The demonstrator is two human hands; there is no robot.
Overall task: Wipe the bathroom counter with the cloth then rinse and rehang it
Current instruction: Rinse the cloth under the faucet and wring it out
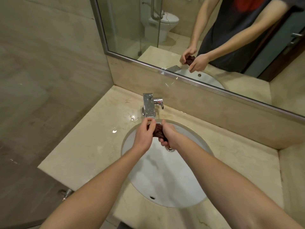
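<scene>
The white sink (165,176) lies beneath the hands, set into the splashed desk (89,146). The left hand (143,137) and right hand (170,134) both grip the dark cloth (158,129), bunched between them above the drain (171,149). A good wring means twisting the hands in opposite directions and keeping the drips inside the basin. Just beyond the hands stands the tap (149,105); whether water is running cannot be told.

The beige counter (82,154) carries a chrome faucet (149,105), water drops (114,131) and an inset white sink (165,179).
</scene>
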